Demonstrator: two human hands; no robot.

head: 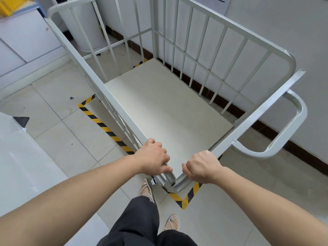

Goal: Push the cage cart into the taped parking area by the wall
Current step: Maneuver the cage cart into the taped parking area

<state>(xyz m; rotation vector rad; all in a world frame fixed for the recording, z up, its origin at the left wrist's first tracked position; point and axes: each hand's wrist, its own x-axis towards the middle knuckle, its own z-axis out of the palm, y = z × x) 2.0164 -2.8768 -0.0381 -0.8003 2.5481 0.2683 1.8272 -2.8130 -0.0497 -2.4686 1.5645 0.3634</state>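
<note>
A white metal cage cart [165,103] with barred sides and a pale flat deck stands along the wall [284,41]. Yellow-and-black tape [104,127] marks a rectangle on the floor around it, with one taped corner [184,199] showing just under the cart's near corner. My left hand [152,158] grips the top rail of the left side at that near corner. My right hand [202,166] grips the top rail of the near end right beside it. The cart's push handle [291,128] sticks out at the right, untouched.
White cabinets [26,41] stand at the left with a yellow bin [12,4] on top. A white cylindrical bin [85,29] sits behind the cart's far end. A pale surface [21,166] lies at my near left. My sandalled feet [170,222] are on the tiles below.
</note>
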